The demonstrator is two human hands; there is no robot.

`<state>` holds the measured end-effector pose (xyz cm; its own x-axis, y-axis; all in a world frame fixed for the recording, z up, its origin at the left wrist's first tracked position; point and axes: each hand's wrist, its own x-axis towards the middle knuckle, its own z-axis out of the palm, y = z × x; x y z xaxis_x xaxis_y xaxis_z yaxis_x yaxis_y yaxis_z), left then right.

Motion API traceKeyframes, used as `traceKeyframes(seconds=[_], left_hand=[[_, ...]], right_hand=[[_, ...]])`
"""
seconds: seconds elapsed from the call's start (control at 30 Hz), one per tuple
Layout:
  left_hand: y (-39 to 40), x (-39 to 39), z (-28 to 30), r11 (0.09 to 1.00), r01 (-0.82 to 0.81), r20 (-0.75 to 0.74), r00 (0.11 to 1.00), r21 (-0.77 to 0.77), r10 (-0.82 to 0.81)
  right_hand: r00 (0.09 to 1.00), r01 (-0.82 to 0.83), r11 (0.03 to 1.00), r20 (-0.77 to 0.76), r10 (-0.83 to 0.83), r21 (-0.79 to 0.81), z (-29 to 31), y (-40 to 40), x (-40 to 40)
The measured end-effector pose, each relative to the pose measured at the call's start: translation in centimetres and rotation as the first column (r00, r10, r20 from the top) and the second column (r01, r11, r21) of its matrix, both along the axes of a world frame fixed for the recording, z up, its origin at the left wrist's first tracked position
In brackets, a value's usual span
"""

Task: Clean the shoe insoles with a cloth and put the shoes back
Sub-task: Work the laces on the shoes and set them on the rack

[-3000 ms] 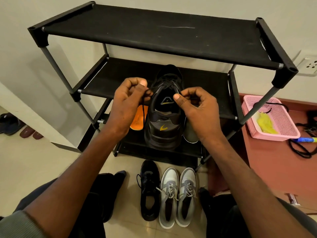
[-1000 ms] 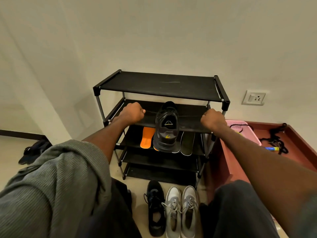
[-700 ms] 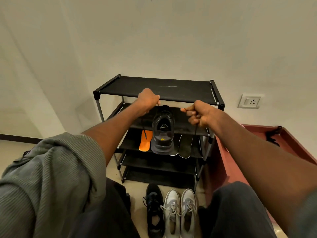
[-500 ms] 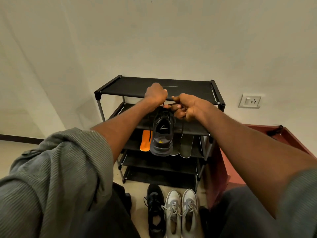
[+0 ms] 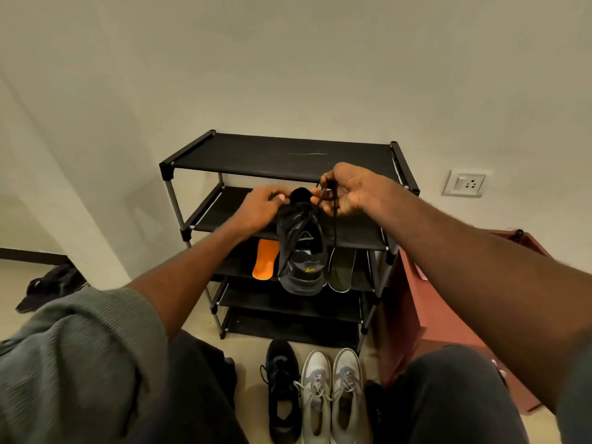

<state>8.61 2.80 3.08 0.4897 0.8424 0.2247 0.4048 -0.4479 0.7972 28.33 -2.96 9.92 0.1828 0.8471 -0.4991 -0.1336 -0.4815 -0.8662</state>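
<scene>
The person wears a grey-green ribbed top; its left sleeve (image 5: 73, 357) is pushed up in a thick bunched roll above the elbow, the knit showing fine parallel ridges. A sliver of the same fabric shows at the right sleeve (image 5: 576, 389). Both forearms and hands are bare, without watch or rings. Dark charcoal trousers (image 5: 448, 402) cover both knees.

**Off to the sides**

On the wall at right, a white socket plate (image 5: 463, 183). Below it, a reddish-brown cabinet (image 5: 426, 302) just beside the rack. Far left on the pale floor, dark sandals (image 5: 48, 288) by a wall corner. Lower left, a grey ribbed sleeve (image 5: 73, 357).
</scene>
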Motion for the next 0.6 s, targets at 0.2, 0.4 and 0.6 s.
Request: traceKeyframes(seconds=[0.2,0.4,0.6], left_hand=[[-0.1,4.0,-1.5,0.944,0.218,0.071,0.976,-0.249,-0.207],[1.0,5.3,-2.8,0.966,0.16,0.072,0.986,-0.201,-0.148],[1.0,5.8,-3.6,0.982,0.088,0.078,0.994,-0.165,-0.076]], right_hand=[[0.995,-0.007,0.998,-0.096,0.013,0.063,0.0,0.8,-1.2],[0.993,-0.059,0.983,-0.093,0.076,0.173,3.3,0.1,-0.9],[0.996,-0.073,0.939,0.064,0.055,0.335,11.7,-1.5,0.4]])
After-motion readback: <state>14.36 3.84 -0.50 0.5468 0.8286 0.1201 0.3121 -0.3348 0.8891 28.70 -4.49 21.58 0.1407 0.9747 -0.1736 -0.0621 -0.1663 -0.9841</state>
